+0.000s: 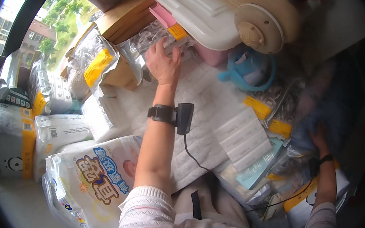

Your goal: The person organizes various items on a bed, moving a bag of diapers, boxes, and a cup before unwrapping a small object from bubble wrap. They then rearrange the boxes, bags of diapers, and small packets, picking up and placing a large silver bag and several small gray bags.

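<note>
At the far edge of the white quilted mat (194,95), my left hand (163,62) reaches to a clear plastic packet (149,35) with a yellow label. Its fingers are apart and seem to touch the packet; I cannot see them close on anything. My right hand (320,137) is low on the right, in shade, against a dark blue cloth-like bundle (325,117). Its fingers are blurred and partly hidden. Both wrists wear black straps, and a small black device (184,118) with a cable sits on the left one.
A large diaper pack (96,181) lies at the left, with several plastic-wrapped packs (59,129) behind it. A beige and white plastic tub (208,18) leans at the back. Near it are a blue ring-shaped item (236,75), yellow-labelled bags (274,100) and a white ribbed packet (243,141).
</note>
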`<state>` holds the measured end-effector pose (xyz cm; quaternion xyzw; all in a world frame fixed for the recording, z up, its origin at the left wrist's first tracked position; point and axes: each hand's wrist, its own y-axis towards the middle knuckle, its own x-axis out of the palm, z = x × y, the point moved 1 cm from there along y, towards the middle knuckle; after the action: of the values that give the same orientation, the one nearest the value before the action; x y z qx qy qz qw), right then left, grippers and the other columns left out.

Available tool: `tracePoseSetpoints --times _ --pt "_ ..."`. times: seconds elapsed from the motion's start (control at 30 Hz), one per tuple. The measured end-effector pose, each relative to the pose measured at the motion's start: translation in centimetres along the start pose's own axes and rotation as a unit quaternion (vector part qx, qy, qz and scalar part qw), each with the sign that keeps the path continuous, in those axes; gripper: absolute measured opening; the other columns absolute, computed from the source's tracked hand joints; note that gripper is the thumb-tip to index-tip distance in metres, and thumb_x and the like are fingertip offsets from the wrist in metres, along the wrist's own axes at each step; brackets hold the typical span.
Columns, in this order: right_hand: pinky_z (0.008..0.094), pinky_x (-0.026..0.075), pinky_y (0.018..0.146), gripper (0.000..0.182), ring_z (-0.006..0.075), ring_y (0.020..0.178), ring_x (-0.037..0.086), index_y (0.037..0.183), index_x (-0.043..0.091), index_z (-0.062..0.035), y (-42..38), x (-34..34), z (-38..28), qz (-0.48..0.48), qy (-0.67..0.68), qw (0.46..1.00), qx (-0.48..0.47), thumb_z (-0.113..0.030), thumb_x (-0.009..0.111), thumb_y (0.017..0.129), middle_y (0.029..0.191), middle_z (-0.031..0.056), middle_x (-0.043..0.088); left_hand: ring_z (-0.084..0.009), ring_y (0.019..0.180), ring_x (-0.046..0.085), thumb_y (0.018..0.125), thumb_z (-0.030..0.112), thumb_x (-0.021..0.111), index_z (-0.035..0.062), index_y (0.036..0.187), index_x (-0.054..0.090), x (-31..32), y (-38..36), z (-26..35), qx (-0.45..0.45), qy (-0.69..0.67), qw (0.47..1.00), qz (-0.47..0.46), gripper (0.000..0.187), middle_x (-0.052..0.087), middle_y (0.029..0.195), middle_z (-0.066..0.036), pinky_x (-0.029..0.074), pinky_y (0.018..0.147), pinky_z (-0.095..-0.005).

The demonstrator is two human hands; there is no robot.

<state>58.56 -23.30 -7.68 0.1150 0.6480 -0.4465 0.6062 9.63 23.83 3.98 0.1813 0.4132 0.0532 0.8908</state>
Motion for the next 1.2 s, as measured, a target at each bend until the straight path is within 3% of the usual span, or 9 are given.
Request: tracePoseSetpoints --times 0.1,0.17,0.33,0.43,0.57,0.77,0.87,1.0,1.2 --pt "0.0433 0.013 0.108 0.078 0.0397 0.132 0.009 0.139 0.016 -0.0071 0.0 0.6 -0.2 0.007 0.003 1.000 0.002 -0.036 0.057 0.079 0.144 0.0202 0.008 -0.0381 0.126 0.025 0.071 0.051 0.061 0.0252 0.126 0.045 0.5 1.9 -1.7 0.050 0.265 0.963 -0.024 0.062 0.033 0.136 -0.014 0.023 0.097 -0.0563" --pt "0.0437 0.014 0.107 0.078 0.0400 0.131 0.009 0.139 0.016 -0.0075 0.0 0.5 0.3 0.011 -0.005 1.000 0.008 -0.038 0.056 0.079 0.144 0.0201 0.008 -0.0425 0.129 0.014 0.071 0.058 0.057 0.0331 0.131 0.036 1.5 3.6 -4.4 0.020 0.230 0.966 -0.119 0.069 0.017 0.143 -0.013 0.017 0.096 -0.0625" --pt "0.0475 0.018 0.105 0.079 0.0414 0.131 0.011 0.139 0.017 -0.0103 -0.3 -0.7 -1.5 0.028 -0.002 0.999 -0.018 -0.048 0.052 0.080 0.142 0.0231 0.013 -0.0404 0.129 0.019 0.069 0.053 0.063 0.0334 0.132 0.034 2.0 4.4 -5.6 0.050 0.250 0.959 -0.125 0.072 0.021 0.143 -0.014 0.023 0.094 -0.0634" --pt "0.0558 0.019 0.102 0.078 0.0430 0.131 0.004 0.140 0.013 -0.0192 -1.7 -2.3 -3.3 -0.013 0.033 0.998 0.045 -0.047 0.053 0.080 0.146 0.0152 0.005 -0.0306 0.111 0.047 0.071 0.031 0.067 0.0164 0.122 0.047 1.3 1.1 -3.1 0.190 0.170 0.966 0.044 0.057 0.046 0.124 -0.016 0.038 0.090 -0.0437" --pt "0.0566 0.020 0.102 0.079 0.0394 0.133 0.001 0.141 0.012 -0.0205 -1.3 -1.7 -3.2 -0.008 0.016 0.999 0.048 -0.048 0.053 0.079 0.147 0.0116 0.003 -0.0246 0.085 0.061 0.070 0.021 0.067 0.0069 0.103 0.061 3.0 -13.1 7.5 0.084 -0.146 0.952 -0.256 0.036 0.061 0.094 -0.014 0.047 0.076 -0.0340" --pt "0.0632 0.018 0.098 0.078 0.0373 0.133 -0.003 0.141 0.010 -0.0216 -1.6 -2.9 -4.0 -0.034 0.046 0.996 0.067 -0.046 0.053 0.080 0.147 0.0090 -0.001 -0.0294 0.095 0.059 0.068 0.041 0.067 -0.0020 0.125 0.039 10.2 -19.1 18.2 0.137 -0.006 0.890 -0.435 0.077 0.057 0.103 -0.022 0.047 0.081 -0.0359" --pt "0.0662 0.018 0.096 0.077 0.0369 0.134 -0.003 0.141 0.010 -0.0221 -1.4 -2.2 -4.0 -0.033 0.056 0.996 0.063 -0.046 0.052 0.080 0.147 0.0082 -0.002 -0.0311 0.099 0.056 0.066 0.035 0.069 0.0017 0.134 0.022 12.7 -21.3 21.0 0.168 0.192 0.888 -0.382 0.090 0.051 0.112 -0.023 0.047 0.082 -0.0365" --pt "0.0670 0.018 0.095 0.076 0.0371 0.133 -0.004 0.141 0.011 -0.0230 -1.9 -2.8 -4.4 -0.041 0.050 0.996 0.068 -0.047 0.051 0.081 0.147 0.0079 -0.003 -0.0327 0.103 0.054 0.065 0.027 0.069 0.0035 0.137 0.014 14.6 -20.4 21.2 0.128 0.194 0.878 -0.418 0.093 0.045 0.119 -0.024 0.047 0.083 -0.0369" --pt "0.0678 0.020 0.094 0.074 0.0378 0.133 -0.002 0.140 0.013 -0.0231 0.0 0.2 -2.6 0.003 0.032 0.998 0.046 -0.046 0.051 0.081 0.147 0.0088 -0.003 -0.0377 0.089 0.058 0.062 0.016 0.065 -0.0015 0.127 0.029 12.8 -16.4 22.4 0.130 0.036 0.909 -0.394 0.076 0.060 0.088 -0.024 0.047 0.076 -0.0420"
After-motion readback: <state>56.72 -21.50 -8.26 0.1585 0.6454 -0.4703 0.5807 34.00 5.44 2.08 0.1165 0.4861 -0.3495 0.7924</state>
